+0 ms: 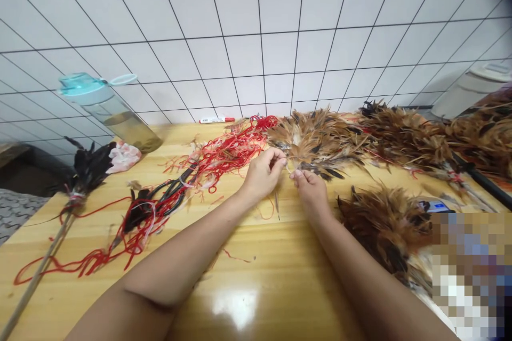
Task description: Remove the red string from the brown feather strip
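My left hand [263, 173] is closed in a pinch over the middle of the table, its fingertips at the near edge of a pile of brown feathers [320, 138]. Close beside it, my right hand [312, 190] pinches too, thumb against forefinger. A thin pale strand [288, 168] runs between the two sets of fingertips; whether it is string or a feather quill is unclear. Below the left fingers a small dark feather [277, 206] lies by a loop of thin red thread. A heap of tangled red string [232, 149] spreads left of the feathers.
Black-handled scissors [172, 194] lie among red string at left. A stick with black feathers [60, 237] crosses the left corner. A bottle with a turquoise lid [128, 128] and a red-white marker [216, 120] are near the tiled wall. More brown feathers [384, 218] lie right.
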Tool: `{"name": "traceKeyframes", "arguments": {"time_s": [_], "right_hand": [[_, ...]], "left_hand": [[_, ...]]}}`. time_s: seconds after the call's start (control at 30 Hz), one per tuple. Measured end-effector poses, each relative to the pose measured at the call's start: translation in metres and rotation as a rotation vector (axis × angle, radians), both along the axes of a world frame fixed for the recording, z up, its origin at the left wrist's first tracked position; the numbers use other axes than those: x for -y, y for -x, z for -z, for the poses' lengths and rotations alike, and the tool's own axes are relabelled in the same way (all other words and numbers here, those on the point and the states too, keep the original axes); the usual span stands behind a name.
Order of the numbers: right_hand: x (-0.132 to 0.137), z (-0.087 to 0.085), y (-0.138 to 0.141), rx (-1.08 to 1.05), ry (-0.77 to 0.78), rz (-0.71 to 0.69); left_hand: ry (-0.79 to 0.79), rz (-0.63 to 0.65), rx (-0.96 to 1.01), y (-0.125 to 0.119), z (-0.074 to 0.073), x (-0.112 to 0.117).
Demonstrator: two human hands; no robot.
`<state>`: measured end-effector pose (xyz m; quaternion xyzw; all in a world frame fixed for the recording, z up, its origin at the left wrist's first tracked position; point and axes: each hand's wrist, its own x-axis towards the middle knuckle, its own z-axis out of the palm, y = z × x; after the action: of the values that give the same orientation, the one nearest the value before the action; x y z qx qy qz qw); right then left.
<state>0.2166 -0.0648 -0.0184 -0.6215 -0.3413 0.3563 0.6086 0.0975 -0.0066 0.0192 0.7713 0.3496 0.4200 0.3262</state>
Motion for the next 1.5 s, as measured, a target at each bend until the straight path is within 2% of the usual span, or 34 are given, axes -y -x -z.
{"name": "traceKeyframes", "arguments": {"time_s": [0.17,0.43,0.83,1.03,1.1,1.17,1.27,1.33,1.5], "right_hand": [[0.001,-0.001,0.001,-0.042,0.001,-0.008],[0.002,-0.003,0.002,-0.062,-0.012,-0.056],[0.001,-0.001,0.002,-0.053,-0.067,-0.211],[0.0,0.003,0.003,-0.075,-0.092,-0.258],[0.0,0.002,0.002,-0.086,-0.093,-0.243],[0.0,0.0,0.002,-0.105,-0.09,-0.21],[-0.001,0.0,0.003,-0.123,-0.104,-0.138],[-0.002,0.003,0.004,-0.083,-0.12,-0.097],[-0.001,0.008,0.004,0.13,-0.109,-0.095]], "left_hand": [[-0.114,-0.059,0.006,0.002,-0.002,0.004],[-0.488,-0.033,-0.108,0.002,0.004,0.007],[-0.476,-0.047,-0.149,0.002,0.005,0.009],[-0.36,-0.043,-0.08,0.005,-0.001,0.011],[-0.26,-0.097,-0.037,0.006,-0.002,0.009],[-0.084,-0.097,-0.047,0.007,-0.002,0.005],[0.257,0.099,-0.024,0.004,0.001,0.003],[0.408,0.211,0.057,0.001,0.004,0.004],[0.637,0.252,0.302,-0.006,0.01,0.009]]}}
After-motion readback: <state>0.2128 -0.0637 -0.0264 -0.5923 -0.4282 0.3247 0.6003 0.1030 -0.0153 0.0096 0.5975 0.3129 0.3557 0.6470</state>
